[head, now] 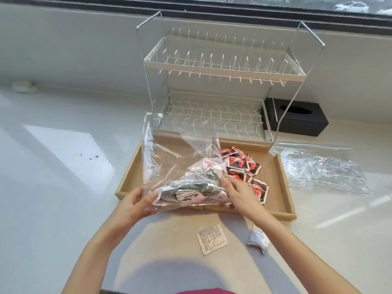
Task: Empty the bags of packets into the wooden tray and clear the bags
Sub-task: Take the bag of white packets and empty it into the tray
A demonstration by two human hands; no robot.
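A clear plastic bag (169,158) holding several grey and white packets lies over the left half of the wooden tray (282,183). My left hand (135,202) grips the bag's near left corner. My right hand (235,192) rests on the bag's right side, fingers curled against the plastic. A pile of red and black packets (244,166) lies in the tray to the right of the bag. An empty clear bag (322,168) lies flat on the counter to the right of the tray.
A white two-tier dish rack (220,85) stands right behind the tray. A black tissue box (297,117) sits behind its right side. On the counter in front of the tray lie a beige packet (212,238) and a silver packet (257,238).
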